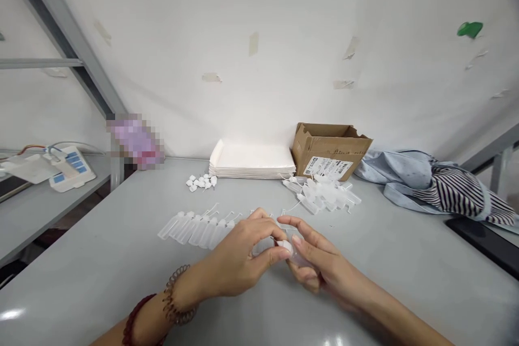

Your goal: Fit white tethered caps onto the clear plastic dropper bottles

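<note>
My left hand [239, 251] pinches a white needle-tip cap [285, 246] between thumb and fingers. The cap sits at the mouth of a translucent plastic squeeze bottle [300, 260], which my right hand [320, 259] grips, mostly covering it. Whether the cap is screwed down I cannot tell. To the left, and partly behind my left hand, lies a row of capped squeeze bottles [198, 231] with thin bent tips. A heap of similar bottles [322, 194] lies beyond my right hand. Several loose white caps [200, 182] rest in a small pile at the back left.
Against the wall, a stack of white padded envelopes [253, 159] stands beside an open cardboard box [330, 151]. Bundled blue and striped cloth [441, 184] and a dark phone-like object [486, 246] are at the right. A side shelf [68, 200] holds a white-and-blue device [73, 167].
</note>
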`<state>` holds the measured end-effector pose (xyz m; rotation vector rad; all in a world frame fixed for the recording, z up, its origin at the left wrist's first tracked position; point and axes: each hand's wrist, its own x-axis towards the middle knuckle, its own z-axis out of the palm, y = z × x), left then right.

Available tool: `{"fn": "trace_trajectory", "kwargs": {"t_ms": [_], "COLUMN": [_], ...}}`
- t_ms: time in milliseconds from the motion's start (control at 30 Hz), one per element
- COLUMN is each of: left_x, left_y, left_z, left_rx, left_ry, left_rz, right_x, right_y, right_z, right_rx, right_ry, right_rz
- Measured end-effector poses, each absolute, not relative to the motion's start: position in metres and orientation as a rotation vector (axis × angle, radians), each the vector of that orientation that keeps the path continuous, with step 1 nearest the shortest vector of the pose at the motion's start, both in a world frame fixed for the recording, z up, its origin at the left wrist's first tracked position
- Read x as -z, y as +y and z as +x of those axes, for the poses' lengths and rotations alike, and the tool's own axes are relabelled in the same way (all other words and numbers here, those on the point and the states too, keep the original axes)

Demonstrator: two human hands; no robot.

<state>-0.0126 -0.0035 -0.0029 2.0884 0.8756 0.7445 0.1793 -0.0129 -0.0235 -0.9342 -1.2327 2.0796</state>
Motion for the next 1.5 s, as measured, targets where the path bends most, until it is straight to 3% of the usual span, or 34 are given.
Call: {"fn": "trace_trajectory", "kwargs": {"t_ms": [100,200,300,467,567,967,1233,1367,1500], "left_x": [0.002,0.003,0.006,0.009,0.012,0.011,0.017,0.018,0.019], "left_y": [-0.006,-0.006,-0.002,0.005,0.006,0.006,0.015,0.027,0.054], "left_z": [-0.013,-0.014,-0.013,-0.011,-0.009,-0.008,-0.010,-0.017,-0.051], "left_rx": [-0.756,-0.761,-0.751,-0.509,-0.470,-0.698,-0.834,-0.868,-0.861], "left_ry": [0.842,0.865,0.966,1.005,0.976,0.928,1.171,1.302,1.740], "left_rz": [2.096,2.101,2.056,1.857,1.811,1.952,1.815,1.926,2.115], "right_x": [0.021,0.021,0.027,0.046,0.051,0.037,0.057,0.060,0.054], "right_y": [-0.009,-0.010,-0.013,-0.014,-0.012,-0.016,-0.008,0.005,0.025], "right_z": [0.180,0.178,0.176,0.173,0.172,0.175,0.176,0.182,0.199], "right_rx": [-2.261,-2.197,-1.752,-0.667,-0.387,-0.984,-0.339,-0.174,-0.096], "right_ry": [-1.108,-1.188,-1.545,-2.225,-2.320,-2.092,-2.132,-2.206,-2.123], "right_rz": [-0.915,-0.890,-0.962,-0.911,-0.844,-0.986,-0.954,-0.963,-1.079]}}
